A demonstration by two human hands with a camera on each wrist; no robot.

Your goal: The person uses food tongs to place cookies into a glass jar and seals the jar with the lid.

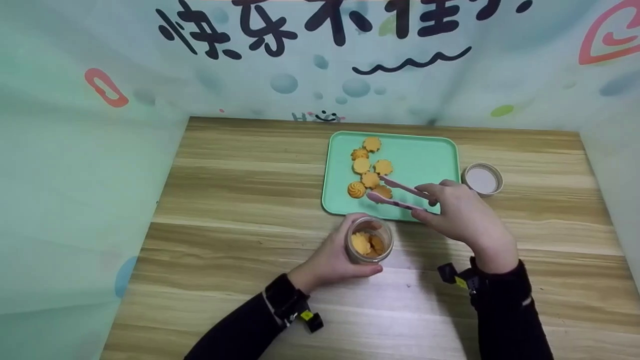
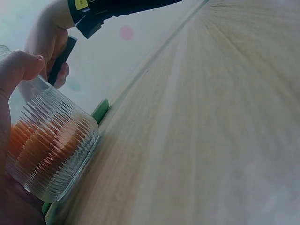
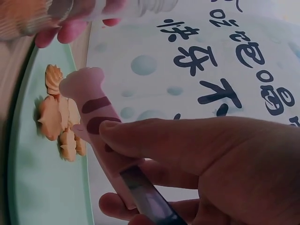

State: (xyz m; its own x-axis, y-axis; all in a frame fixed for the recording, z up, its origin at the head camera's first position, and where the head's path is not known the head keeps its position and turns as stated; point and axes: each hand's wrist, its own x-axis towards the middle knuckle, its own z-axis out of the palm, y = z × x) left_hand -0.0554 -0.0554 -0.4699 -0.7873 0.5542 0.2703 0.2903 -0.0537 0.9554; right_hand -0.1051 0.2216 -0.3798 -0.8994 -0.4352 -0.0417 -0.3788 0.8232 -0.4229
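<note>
My left hand [image 1: 327, 260] grips a clear ribbed jar [image 1: 381, 231] in front of the tray, its open mouth facing up. Several cookies [image 2: 47, 145] lie inside it, seen through its wall in the left wrist view. Pink tongs [image 1: 400, 204] are pinched between the thumb and fingers of my right hand [image 1: 462, 215]. Their two arms stand apart over the tray's cookies [image 1: 361, 165], with one tip near the lowest right cookie [image 1: 383, 192]. In the right wrist view the tongs [image 3: 96, 103] show a paw-shaped tip and dark stripes; nothing is visibly held between them.
A mint-green tray [image 1: 425, 150] with several flower-shaped cookies on its left half lies at the back of the wooden table [image 1: 240, 200]. A round lid [image 1: 483, 179] rests beside the tray's right edge. Printed cloth [image 1: 320, 90] hangs behind the table.
</note>
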